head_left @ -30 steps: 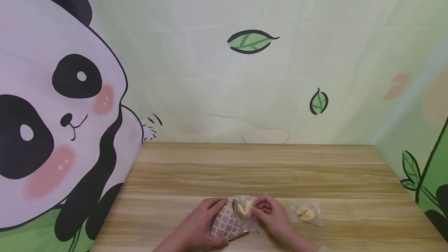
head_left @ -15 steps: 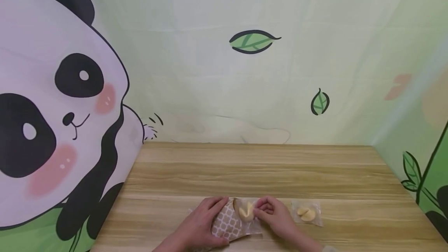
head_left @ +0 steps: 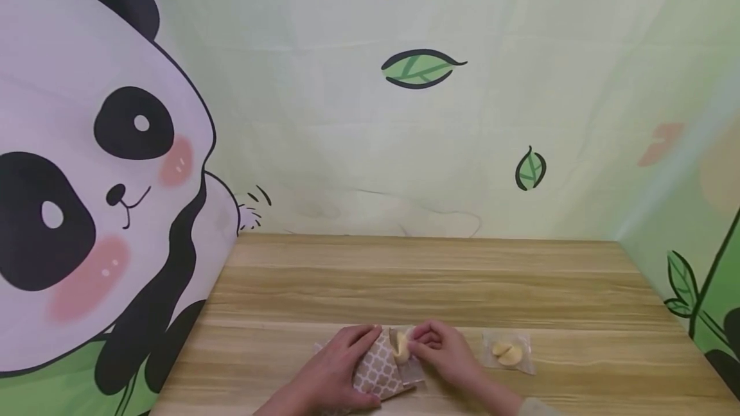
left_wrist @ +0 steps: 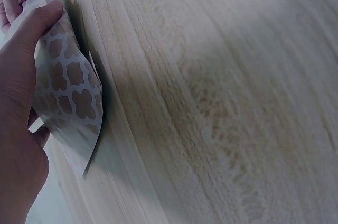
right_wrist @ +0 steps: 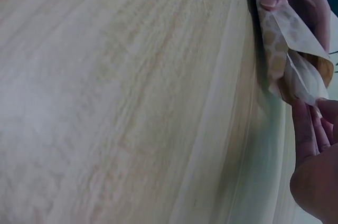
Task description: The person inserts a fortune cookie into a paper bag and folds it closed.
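Note:
My left hand [head_left: 332, 368] grips a brown paper bag [head_left: 378, 368] with a white lattice pattern, thumb on the near side and fingers over the top. The bag's mouth faces right, and its open edge shows in the right wrist view. A fortune cookie [head_left: 401, 348] in a clear wrapper [right_wrist: 306, 78] sits partly inside that mouth, its left part hidden by the paper. My right hand [head_left: 445, 355] pinches the wrapped cookie's right side between thumb and fingers. In the left wrist view the bag [left_wrist: 74, 92] lies low over the table.
A second fortune cookie [head_left: 509, 354] in clear wrapping lies on the wood-grain table [head_left: 428, 281], right of my right hand. Some clear plastic [head_left: 319, 345] peeks out behind my left hand. A panda-printed backdrop [head_left: 324, 114] stands behind the table.
The wrapped cookie shifted slightly right, then moved left with my right hand, and more of it is now covered by the bag's mouth. My left hand keeps its grip on the bag.

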### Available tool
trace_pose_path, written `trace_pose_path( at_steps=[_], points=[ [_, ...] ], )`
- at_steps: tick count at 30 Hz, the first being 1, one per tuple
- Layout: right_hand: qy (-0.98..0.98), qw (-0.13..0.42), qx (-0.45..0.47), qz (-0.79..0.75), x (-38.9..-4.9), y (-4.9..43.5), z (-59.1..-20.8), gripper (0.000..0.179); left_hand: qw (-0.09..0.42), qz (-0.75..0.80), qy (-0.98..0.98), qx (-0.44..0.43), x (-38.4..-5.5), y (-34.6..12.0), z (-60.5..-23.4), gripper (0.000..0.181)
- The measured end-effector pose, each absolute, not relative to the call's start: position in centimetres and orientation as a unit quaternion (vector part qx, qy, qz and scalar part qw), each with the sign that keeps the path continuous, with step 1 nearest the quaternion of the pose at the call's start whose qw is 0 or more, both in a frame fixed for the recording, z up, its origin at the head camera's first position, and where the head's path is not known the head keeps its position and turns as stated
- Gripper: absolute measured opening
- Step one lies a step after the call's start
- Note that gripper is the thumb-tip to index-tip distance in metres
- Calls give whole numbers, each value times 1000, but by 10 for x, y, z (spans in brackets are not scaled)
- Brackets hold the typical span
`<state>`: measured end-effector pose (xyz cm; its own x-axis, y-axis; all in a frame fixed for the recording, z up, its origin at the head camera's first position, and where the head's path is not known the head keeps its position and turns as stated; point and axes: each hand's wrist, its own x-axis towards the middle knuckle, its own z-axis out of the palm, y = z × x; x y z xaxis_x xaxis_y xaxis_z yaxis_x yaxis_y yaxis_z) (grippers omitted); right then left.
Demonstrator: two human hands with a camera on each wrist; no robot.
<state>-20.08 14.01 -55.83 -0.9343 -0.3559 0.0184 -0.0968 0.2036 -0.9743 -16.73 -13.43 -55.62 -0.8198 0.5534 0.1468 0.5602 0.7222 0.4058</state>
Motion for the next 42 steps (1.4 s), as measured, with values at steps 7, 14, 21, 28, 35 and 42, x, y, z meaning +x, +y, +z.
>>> trace_pose_path(
  at_steps=[7, 14, 21, 28, 35, 42],
  points=[
    [771, 103, -153, -610, -198, 133, -559, 24, -11, -220, -930, -294, -169, -131, -557, 116],
    [790, 89, -184, -579, -193, 150, -555, 25, -22, -223, -929, -293, -170, -129, -557, 113],
    [777, 127, -197, -584, -189, 154, -548, 33, -19, -224, -930, -293, -169, -129, -556, 114],
    [758, 159, -184, -606, -185, 147, -548, 38, -21, -225, -926, -302, -172, -128, -557, 110],
    [658, 235, -139, -702, -181, 143, -553, 41, -36, -220, -926, -303, -173, -126, -556, 114],
    [641, 259, -124, -712, -176, 141, -550, 44, -68, -208, -927, -306, -177, -124, -551, 122]
  ],
)
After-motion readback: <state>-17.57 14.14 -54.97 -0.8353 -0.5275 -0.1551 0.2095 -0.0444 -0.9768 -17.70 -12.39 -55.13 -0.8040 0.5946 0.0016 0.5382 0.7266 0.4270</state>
